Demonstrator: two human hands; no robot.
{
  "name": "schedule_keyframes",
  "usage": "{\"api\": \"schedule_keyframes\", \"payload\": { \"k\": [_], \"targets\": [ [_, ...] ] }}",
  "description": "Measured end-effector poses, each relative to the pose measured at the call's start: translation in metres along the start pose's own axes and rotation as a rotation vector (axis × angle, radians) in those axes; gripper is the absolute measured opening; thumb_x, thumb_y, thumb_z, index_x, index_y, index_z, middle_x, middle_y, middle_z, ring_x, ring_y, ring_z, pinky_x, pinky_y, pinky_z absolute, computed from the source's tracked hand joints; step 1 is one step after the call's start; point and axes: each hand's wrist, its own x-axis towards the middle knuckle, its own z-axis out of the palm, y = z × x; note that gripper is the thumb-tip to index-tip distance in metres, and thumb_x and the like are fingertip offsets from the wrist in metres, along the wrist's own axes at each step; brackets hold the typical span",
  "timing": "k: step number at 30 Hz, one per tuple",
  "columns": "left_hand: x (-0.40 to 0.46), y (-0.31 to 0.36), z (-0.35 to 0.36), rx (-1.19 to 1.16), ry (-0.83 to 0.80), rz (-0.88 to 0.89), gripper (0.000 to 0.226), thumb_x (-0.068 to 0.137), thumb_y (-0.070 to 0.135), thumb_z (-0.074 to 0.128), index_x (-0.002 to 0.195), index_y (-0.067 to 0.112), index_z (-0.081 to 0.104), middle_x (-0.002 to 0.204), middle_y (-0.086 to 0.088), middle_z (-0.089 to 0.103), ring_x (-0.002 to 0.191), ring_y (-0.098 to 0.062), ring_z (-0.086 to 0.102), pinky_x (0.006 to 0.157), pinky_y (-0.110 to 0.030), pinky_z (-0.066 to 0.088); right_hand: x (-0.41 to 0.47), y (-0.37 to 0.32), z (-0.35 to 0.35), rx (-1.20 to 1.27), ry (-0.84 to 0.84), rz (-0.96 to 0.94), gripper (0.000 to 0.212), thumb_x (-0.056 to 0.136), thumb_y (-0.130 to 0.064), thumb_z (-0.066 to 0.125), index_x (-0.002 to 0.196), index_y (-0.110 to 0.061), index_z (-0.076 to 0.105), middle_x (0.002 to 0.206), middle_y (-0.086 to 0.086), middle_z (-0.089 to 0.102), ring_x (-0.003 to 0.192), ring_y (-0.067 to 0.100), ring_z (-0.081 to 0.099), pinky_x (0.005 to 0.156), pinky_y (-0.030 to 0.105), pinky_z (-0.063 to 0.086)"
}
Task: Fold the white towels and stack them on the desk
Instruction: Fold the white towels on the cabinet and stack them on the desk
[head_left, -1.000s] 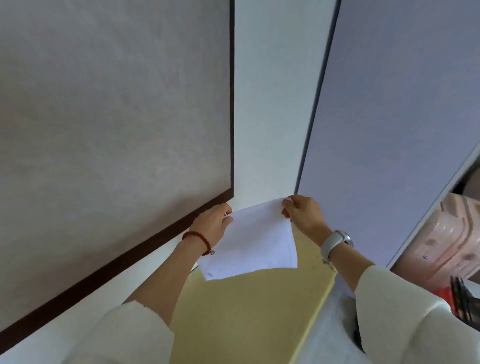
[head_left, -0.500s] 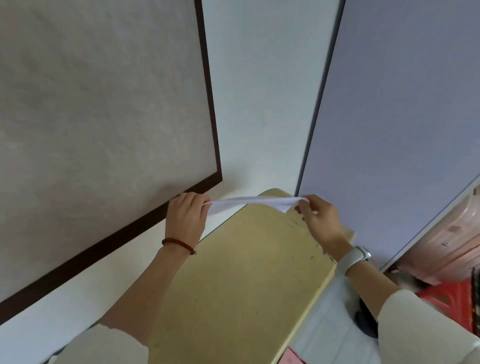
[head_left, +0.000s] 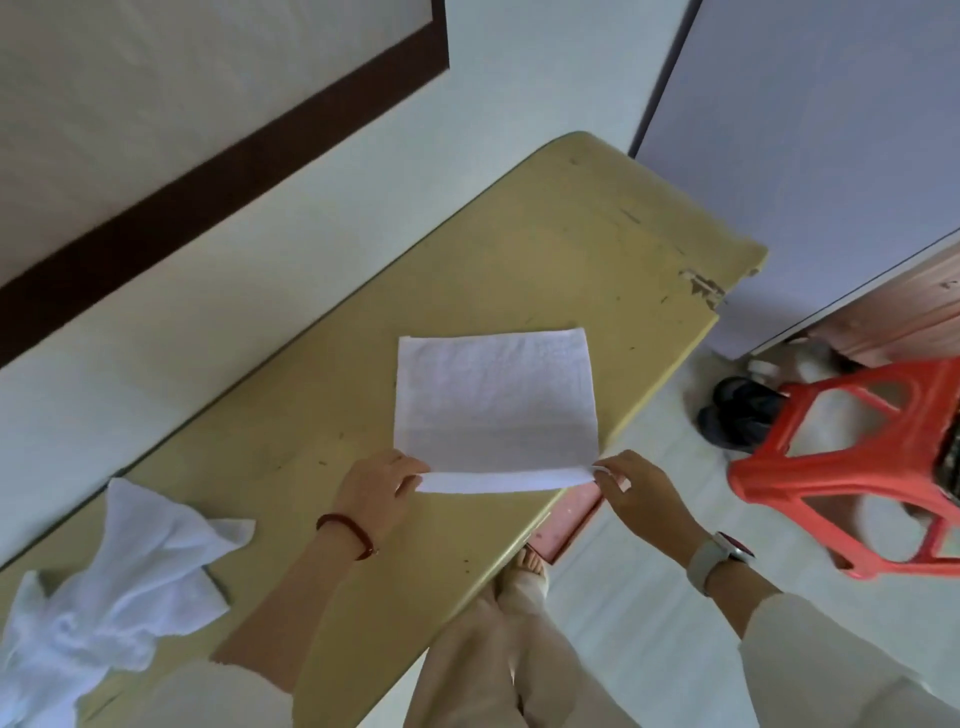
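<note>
A white towel (head_left: 493, 400) lies flat on the yellow desk (head_left: 545, 260), its near edge lifted slightly off the surface. My left hand (head_left: 376, 491) pinches the near left corner and my right hand (head_left: 636, 491) pinches the near right corner, at the desk's front edge. A crumpled heap of white towels (head_left: 104, 592) rests on the desk at the lower left, apart from both hands.
A red plastic stool (head_left: 852, 467) stands on the floor to the right, with dark shoes (head_left: 737, 410) behind it. A white wall with a dark-framed panel (head_left: 223, 171) runs along the desk's far side. My legs and a foot (head_left: 524, 577) show below the desk edge.
The towel, held stretched in the air between both hands, has come down flat onto the desk. The view has tilted downward, bringing the desk, towel heap and stool into sight.
</note>
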Motion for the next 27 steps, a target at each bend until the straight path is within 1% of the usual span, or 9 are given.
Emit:
{"api": "schedule_keyframes", "payload": {
  "k": [2,4,7,9,11,14,19,23,27],
  "targets": [
    [0.004,0.003,-0.005,-0.162,-0.023,-0.193,0.009,0.086,0.011,0.06,0.088,0.015,0.068,0.085,0.007,0.065,0.077,-0.009,0.057,0.07,-0.013,0.042,0.002,-0.004,-0.003,0.003,0.036,0.0,0.011,0.087,-0.01,0.059,0.091,-0.004,0.068,0.085,0.001,0.051,0.076,0.018,0.054,0.073,0.036,0.049],
    [0.017,0.006,-0.015,-0.324,0.055,-0.332,0.008,0.083,0.013,0.065,0.08,0.019,0.061,0.074,0.011,0.06,0.069,-0.006,0.053,0.06,-0.004,0.037,0.01,-0.013,-0.01,0.043,0.102,0.018,0.011,0.086,-0.011,0.06,0.089,-0.002,0.067,0.088,0.001,0.051,0.077,0.018,0.054,0.073,0.031,0.048],
    [0.044,0.011,-0.034,-0.532,0.154,-0.443,0.01,0.082,0.012,0.068,0.077,0.018,0.061,0.068,0.009,0.057,0.064,-0.007,0.051,0.055,-0.007,0.04,0.029,-0.031,-0.023,0.164,0.184,0.05,0.013,0.088,-0.012,0.058,0.094,-0.002,0.065,0.089,0.003,0.059,0.081,0.018,0.057,0.076,0.028,0.045],
    [0.063,0.013,-0.045,-0.631,0.184,-0.463,0.002,0.084,0.01,0.065,0.085,0.011,0.064,0.074,0.008,0.06,0.069,-0.004,0.054,0.056,-0.007,0.043,0.046,-0.043,-0.03,0.245,0.211,0.079,0.015,0.09,-0.014,0.056,0.097,-0.004,0.065,0.085,0.002,0.062,0.081,0.016,0.057,0.074,0.024,0.042],
    [0.083,0.012,-0.052,-0.691,0.211,-0.486,0.006,0.086,0.01,0.06,0.091,0.01,0.064,0.079,0.008,0.061,0.073,-0.002,0.055,0.059,-0.007,0.044,0.067,-0.053,-0.035,0.307,0.261,0.101,0.016,0.091,-0.016,0.055,0.099,-0.005,0.064,0.085,0.0,0.062,0.081,0.014,0.057,0.07,0.018,0.04],
    [0.11,0.008,-0.054,-0.694,0.241,-0.504,0.009,0.088,0.011,0.057,0.092,0.013,0.064,0.079,0.01,0.06,0.073,-0.001,0.052,0.055,-0.001,0.039,0.099,-0.062,-0.035,0.309,0.323,0.1,0.016,0.092,-0.016,0.053,0.101,-0.006,0.062,0.087,0.0,0.061,0.081,0.013,0.054,0.066,0.013,0.04],
    [0.136,-0.008,-0.039,-0.582,0.226,-0.566,0.015,0.089,0.016,0.056,0.098,0.011,0.067,0.072,0.009,0.056,0.063,-0.002,0.046,0.051,-0.003,0.036,0.138,-0.056,-0.023,0.281,0.306,0.165,0.019,0.091,-0.016,0.053,0.102,-0.005,0.064,0.09,0.007,0.066,0.085,0.021,0.059,0.079,0.034,0.048],
    [0.146,-0.013,-0.033,-0.515,0.277,-0.602,0.015,0.087,0.018,0.058,0.096,0.011,0.068,0.076,0.009,0.059,0.068,0.0,0.051,0.056,-0.005,0.036,0.153,-0.054,-0.016,0.239,0.307,0.199,0.018,0.09,-0.016,0.054,0.099,-0.004,0.064,0.085,0.008,0.065,0.079,0.021,0.057,0.075,0.033,0.047],
    [0.151,-0.016,-0.028,-0.486,0.305,-0.633,0.013,0.084,0.02,0.062,0.093,0.011,0.068,0.082,0.005,0.062,0.075,-0.007,0.054,0.059,-0.009,0.036,0.162,-0.053,-0.012,0.191,0.295,0.224,0.018,0.091,-0.017,0.053,0.097,-0.004,0.064,0.083,0.01,0.065,0.077,0.024,0.058,0.072,0.037,0.05]
  ]
}}
